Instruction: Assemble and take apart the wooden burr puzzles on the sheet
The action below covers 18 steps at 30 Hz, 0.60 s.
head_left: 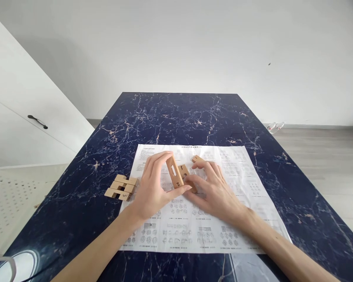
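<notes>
My left hand (155, 184) pinches a wooden puzzle piece (174, 172) at its two ends. The piece is tilted, has a slot in its face and bears the number 2. Right beside it is a second wooden piece marked 3 (182, 170), with the fingers of my right hand (210, 188) curled on it. A third wooden piece marked 1 (197, 158) lies on the sheet behind my right fingers, partly covered by them. Several notched wooden pieces (122, 188) sit together left of my left hand, at the sheet's edge.
Under my hands a white printed instruction sheet (191, 244) with small diagrams lies on the dark blue marbled table (176, 117). A white perforated basket (11, 196) stands at the left, near a white cabinet (26, 86). A round white object (22, 266) is at the lower left.
</notes>
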{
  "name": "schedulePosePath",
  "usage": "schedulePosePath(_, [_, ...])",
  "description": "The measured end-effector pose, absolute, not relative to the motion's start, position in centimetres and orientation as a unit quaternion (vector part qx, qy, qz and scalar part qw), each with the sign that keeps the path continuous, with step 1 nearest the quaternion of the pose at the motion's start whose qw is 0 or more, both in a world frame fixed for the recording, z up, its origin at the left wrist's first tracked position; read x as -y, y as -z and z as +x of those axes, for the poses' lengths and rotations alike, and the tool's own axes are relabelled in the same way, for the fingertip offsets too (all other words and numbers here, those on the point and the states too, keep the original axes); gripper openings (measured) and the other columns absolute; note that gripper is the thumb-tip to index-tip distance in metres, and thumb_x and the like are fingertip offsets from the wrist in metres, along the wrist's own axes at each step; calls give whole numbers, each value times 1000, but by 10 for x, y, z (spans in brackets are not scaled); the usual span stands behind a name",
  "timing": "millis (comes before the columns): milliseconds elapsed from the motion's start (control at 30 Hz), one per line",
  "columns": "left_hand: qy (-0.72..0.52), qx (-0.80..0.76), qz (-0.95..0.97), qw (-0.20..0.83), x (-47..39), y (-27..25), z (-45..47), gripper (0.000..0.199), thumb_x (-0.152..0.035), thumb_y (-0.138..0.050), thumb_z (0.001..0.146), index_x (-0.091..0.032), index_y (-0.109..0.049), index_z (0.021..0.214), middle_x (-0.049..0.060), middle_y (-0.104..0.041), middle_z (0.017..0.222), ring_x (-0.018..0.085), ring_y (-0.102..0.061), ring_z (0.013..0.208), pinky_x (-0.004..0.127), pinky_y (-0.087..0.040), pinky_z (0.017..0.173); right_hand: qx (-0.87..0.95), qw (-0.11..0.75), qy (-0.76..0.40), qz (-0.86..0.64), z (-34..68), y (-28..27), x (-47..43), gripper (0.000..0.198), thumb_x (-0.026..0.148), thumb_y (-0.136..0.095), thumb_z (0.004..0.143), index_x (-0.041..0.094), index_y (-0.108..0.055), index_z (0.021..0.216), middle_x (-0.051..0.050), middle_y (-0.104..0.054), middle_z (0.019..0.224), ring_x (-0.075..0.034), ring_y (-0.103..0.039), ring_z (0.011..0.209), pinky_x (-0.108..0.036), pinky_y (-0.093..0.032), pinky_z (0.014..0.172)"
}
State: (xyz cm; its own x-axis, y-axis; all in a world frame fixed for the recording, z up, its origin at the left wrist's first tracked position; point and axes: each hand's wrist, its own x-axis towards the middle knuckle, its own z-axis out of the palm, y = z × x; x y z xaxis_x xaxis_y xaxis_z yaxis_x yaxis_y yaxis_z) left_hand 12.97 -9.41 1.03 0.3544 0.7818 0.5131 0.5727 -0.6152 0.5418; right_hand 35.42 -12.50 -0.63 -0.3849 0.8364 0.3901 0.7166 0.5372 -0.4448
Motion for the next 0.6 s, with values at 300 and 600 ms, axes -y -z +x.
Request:
schedulePosePath(300, [-378,-389,828,144,97,-13,131,82,-55,-84,88,-32,-41,153,14,-58,147,37,-58,137,61,-53,114,817,313,-98,-474,358,15,121,23,19,-58,105,24,-64,127,-11,-69,115,-32,-70,110,-54,-60,95])
schedulePosePath(600, [-395,-374,826,145,97,-12,130,84,-54,-86,87,-31,-41,154,14,-58,149,36,-57,139,59,-50,118,825,288,-128,-470,360,20,121,19,30,-55,111,25,-65,126,-14,-68,121,-37,-67,124,-59,-64,94])
